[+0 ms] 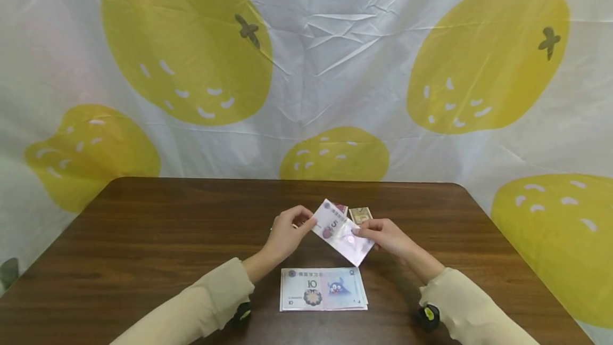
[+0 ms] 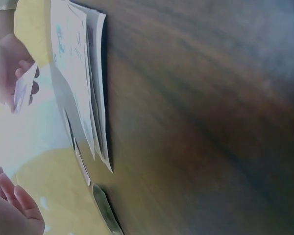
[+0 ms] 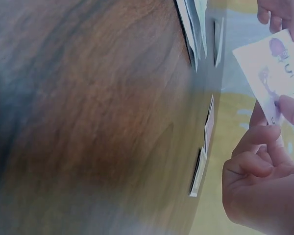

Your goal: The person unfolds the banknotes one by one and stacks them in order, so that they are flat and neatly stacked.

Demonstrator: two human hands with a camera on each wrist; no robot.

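Between both hands a pale purple 5 banknote (image 1: pixel 332 222) is held tilted above the table. My left hand (image 1: pixel 287 232) pinches its left edge between thumb and fingers. Near the other end, my right hand (image 1: pixel 390 236) grips the same note, thumb on its face and fingers curled behind, as the right wrist view shows. Below the hands lies a neat stack of banknotes (image 1: pixel 324 290), a bluish 10 note with a cartoon monster on top.
Behind the held note lie a reddish note (image 1: pixel 341 208), mostly hidden, and a yellow-brown note (image 1: pixel 360 214). A greenish note (image 2: pixel 105 209) lies by the left hand. The brown wooden table (image 1: pixel 182 228) ends at a fruit-printed cloth (image 1: pixel 306 68).
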